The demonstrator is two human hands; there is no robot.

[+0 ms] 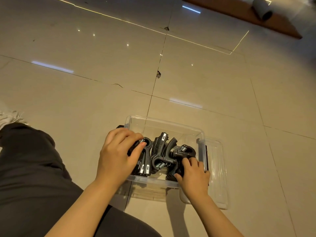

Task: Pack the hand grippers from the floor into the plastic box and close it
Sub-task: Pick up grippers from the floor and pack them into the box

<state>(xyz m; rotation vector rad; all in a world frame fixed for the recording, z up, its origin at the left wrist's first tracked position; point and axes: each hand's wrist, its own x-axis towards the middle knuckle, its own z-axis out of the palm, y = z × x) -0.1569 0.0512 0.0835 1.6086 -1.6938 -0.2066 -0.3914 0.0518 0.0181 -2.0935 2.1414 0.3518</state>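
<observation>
While both hands grasp hand grippers (161, 153) inside the box (201, 134), left hand (118, 154), right hand (194, 175): rigid, springy, tangle-prone; handles look the safest hold.

Indoor room, probably a home or plain interior: glossy beige floor tiles (102, 53) are covering the whole view, dark grout lines running between them, chipped at the joints toward 12 o'clock, with ceiling lights reflecting as bright dots and short strips. At 1 o'clock a brown wooden board (242, 12) is lying along the floor's edge with a grey tube (262, 10) resting on it, and at 9 o'clock a pale fringed cloth (10, 117) is showing. A person in dark trousers (29, 168) is sitting low on the tiles at 7 o'clock.
</observation>
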